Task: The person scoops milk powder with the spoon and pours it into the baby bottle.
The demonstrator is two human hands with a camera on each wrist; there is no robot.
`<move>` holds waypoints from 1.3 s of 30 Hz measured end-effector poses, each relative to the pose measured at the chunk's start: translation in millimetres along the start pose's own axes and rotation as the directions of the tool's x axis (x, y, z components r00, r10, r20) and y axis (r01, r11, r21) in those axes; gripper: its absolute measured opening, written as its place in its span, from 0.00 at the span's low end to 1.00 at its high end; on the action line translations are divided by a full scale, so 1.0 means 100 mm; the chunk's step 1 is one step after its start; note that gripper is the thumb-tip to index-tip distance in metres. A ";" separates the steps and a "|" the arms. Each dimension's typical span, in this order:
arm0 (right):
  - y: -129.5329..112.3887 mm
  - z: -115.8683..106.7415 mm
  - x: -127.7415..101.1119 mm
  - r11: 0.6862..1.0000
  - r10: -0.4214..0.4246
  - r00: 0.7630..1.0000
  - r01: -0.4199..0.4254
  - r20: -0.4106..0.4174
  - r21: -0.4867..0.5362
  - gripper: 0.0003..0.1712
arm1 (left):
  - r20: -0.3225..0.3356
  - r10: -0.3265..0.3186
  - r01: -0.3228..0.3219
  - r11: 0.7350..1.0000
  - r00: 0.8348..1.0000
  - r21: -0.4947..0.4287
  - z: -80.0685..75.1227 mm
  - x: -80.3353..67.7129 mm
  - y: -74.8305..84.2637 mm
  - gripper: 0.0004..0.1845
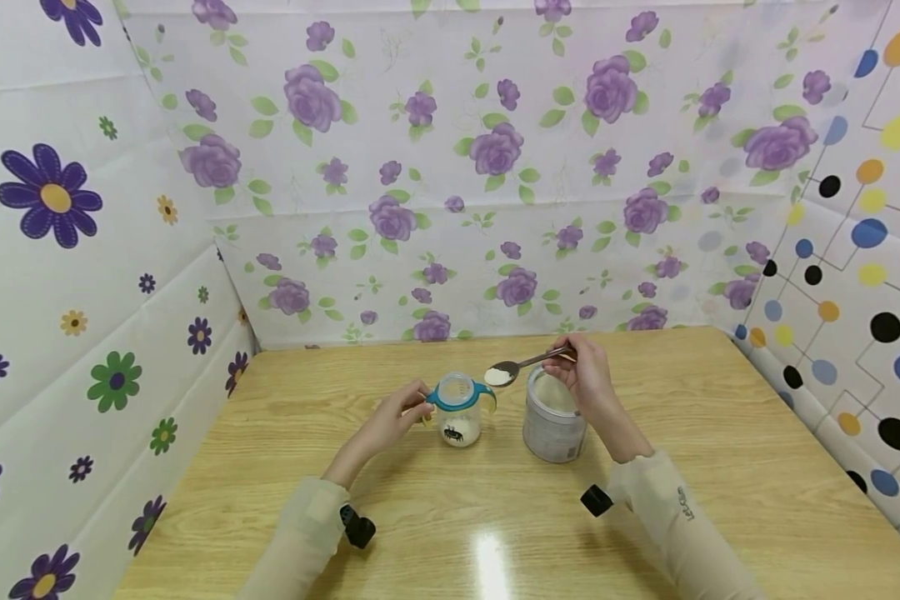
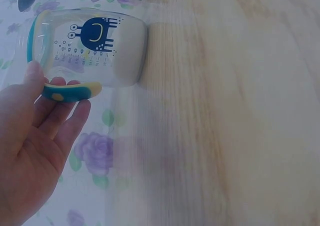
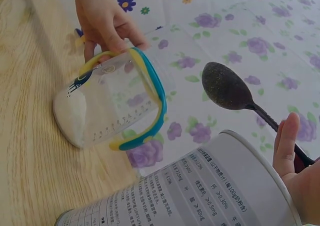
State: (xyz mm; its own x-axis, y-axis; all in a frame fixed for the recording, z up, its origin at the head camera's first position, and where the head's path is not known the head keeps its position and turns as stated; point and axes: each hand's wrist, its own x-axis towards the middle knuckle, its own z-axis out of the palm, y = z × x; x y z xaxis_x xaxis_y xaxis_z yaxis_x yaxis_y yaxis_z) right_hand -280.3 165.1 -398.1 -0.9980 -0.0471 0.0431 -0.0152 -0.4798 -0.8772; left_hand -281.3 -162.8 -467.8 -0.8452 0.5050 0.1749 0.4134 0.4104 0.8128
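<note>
Nearest the front edge of the wooden tabletop (image 1: 705, 533), 2 sleeved forearms reach in, each with a small black camera strapped at the wrist. Moving inward, the left hand (image 1: 390, 425) holds the baby bottle (image 1: 459, 410) by its yellow-and-teal side handle (image 2: 70, 92), thumb over the top and fingers curled beneath it, so the bottle stands upright near the middle of the tabletop, its mouth uncovered and a layer of white powder already sitting in the bottom. Just beside it, toward the right edge, stands the open tin (image 1: 553, 421), printed label facing the right wrist camera. Above the tin, the right hand (image 1: 587, 375) pinches the end of a spoon (image 1: 521, 367) between fingertips and thumb, and the bowl, heaped with white powder, hangs in the gap between tin and bottle, close to the bottle's rim but not over the opening. Here's the risk as I read it: the mouth is narrow against that spoon bowl, so a tilt begun too early would scatter powder on the wood, and a knock against the rim could jolt the bottle, held by only 1 handle. Behind everything, flowered sheets (image 1: 450, 167) wall off the far edge.
</note>
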 end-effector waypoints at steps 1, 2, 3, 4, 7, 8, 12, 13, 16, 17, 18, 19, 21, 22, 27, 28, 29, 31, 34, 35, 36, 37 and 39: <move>0.00 0.00 0.00 1.000 0.001 1.000 -0.001 0.003 0.001 0.20 | 0.000 -0.002 0.002 1.000 1.000 -0.001 0.00 0.00 0.00 0.05; 0.00 0.01 0.00 1.000 -0.002 1.000 0.002 0.003 0.001 0.20 | 0.001 -0.005 0.005 1.000 1.000 -0.002 0.00 0.00 0.00 0.05; 0.01 0.01 0.00 1.000 -0.004 1.000 0.004 0.005 0.001 0.20 | 0.000 -0.008 0.008 1.000 1.000 -0.004 0.01 0.01 -0.01 0.06; 0.01 0.01 0.01 1.000 -0.008 1.000 0.008 0.013 0.000 0.20 | 0.000 -0.010 0.010 1.000 1.000 -0.008 0.01 0.01 -0.01 0.06; 0.01 0.02 0.00 1.000 -0.017 1.000 0.017 0.021 -0.005 0.20 | 0.004 -0.013 0.013 1.000 1.000 -0.020 0.01 0.02 -0.02 0.07; 0.01 0.02 0.00 1.000 -0.020 1.000 0.020 0.022 -0.007 0.20 | 0.006 -0.013 0.014 1.000 1.000 -0.025 0.01 0.02 -0.01 0.07; 0.04 0.03 0.01 1.000 -0.021 1.000 0.021 0.020 -0.017 0.21 | 0.009 -0.009 0.009 0.999 1.000 -0.033 0.01 0.02 -0.01 0.07; 0.04 0.03 0.01 1.000 -0.021 1.000 0.022 0.020 -0.019 0.21 | 0.007 -0.007 0.007 0.999 1.000 -0.032 0.01 0.02 -0.01 0.07; 0.06 0.05 0.01 0.999 -0.019 1.000 0.020 0.020 -0.027 0.20 | -0.005 -0.003 0.003 1.000 1.000 -0.022 0.02 0.02 -0.03 0.06; 0.07 0.05 0.01 0.999 -0.018 1.000 0.019 0.019 -0.031 0.20 | -0.006 -0.004 0.004 1.000 1.000 -0.017 0.02 0.02 -0.03 0.06; 0.07 0.06 0.01 0.999 -0.017 1.000 0.018 0.019 -0.035 0.20 | -0.008 -0.003 0.003 1.000 1.000 -0.013 0.02 0.02 -0.03 0.06; 0.08 0.07 0.01 0.999 -0.016 1.000 0.016 0.019 -0.038 0.20 | -0.009 -0.002 0.001 1.000 1.000 -0.010 0.02 0.01 -0.04 0.06; 0.09 0.08 0.01 0.999 -0.010 1.000 0.011 0.022 -0.040 0.19 | -0.008 0.002 -0.002 1.000 1.000 -0.002 0.01 0.01 -0.04 0.05; 0.09 0.09 0.01 0.999 -0.008 1.000 0.009 0.023 -0.044 0.19 | -0.007 0.004 -0.004 1.000 1.000 -0.001 0.01 0.01 -0.04 0.05; 0.10 0.11 0.01 0.997 -0.019 0.999 0.022 0.040 -0.071 0.19 | 0.004 0.006 -0.006 1.000 1.000 -0.004 0.00 0.01 -0.03 0.05; 0.10 0.12 0.01 0.997 -0.020 0.999 0.024 0.043 -0.077 0.19 | 0.006 0.006 -0.006 1.000 1.000 -0.006 0.00 0.01 -0.03 0.05; 0.10 0.13 0.01 0.997 -0.021 0.999 0.025 0.048 -0.079 0.19 | 0.008 0.006 -0.006 1.000 1.000 -0.006 0.00 0.01 -0.02 0.05; 0.11 0.14 0.01 0.996 -0.017 0.999 0.021 0.050 -0.081 0.19 | 0.012 0.003 -0.003 1.000 1.000 0.005 -0.01 0.01 -0.02 0.05; 0.12 0.18 0.01 0.997 -0.008 0.998 0.013 0.058 -0.079 0.19 | 0.019 -0.001 0.001 1.000 1.000 0.021 -0.02 0.01 -0.01 0.05; 0.12 0.19 0.01 0.997 -0.007 0.998 0.011 0.063 -0.077 0.19 | 0.020 -0.005 0.004 1.000 1.000 0.029 -0.03 0.02 0.00 0.05; 0.13 0.21 0.00 0.997 -0.005 0.998 0.010 0.066 -0.075 0.20 | 0.022 -0.008 0.008 0.999 1.000 0.035 -0.03 0.02 0.00 0.05; 0.13 0.22 0.00 0.997 -0.006 0.997 0.012 0.072 -0.077 0.20 | 0.023 -0.011 0.011 0.999 1.000 0.036 -0.03 0.02 0.00 0.05; 0.14 0.23 0.00 0.997 -0.003 0.997 0.010 0.081 -0.078 0.19 | 0.024 -0.014 0.013 0.999 1.000 0.042 -0.04 0.02 0.00 0.05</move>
State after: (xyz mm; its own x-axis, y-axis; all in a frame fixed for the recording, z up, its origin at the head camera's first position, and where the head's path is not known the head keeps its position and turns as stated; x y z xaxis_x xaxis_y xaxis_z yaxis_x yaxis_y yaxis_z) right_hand -278.9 137.8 -399.5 -0.9895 -0.1167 0.0848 -0.0296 -0.4107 -0.9113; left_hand -284.5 -164.4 -465.6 -0.8427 0.5170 0.1503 0.4162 0.4484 0.7910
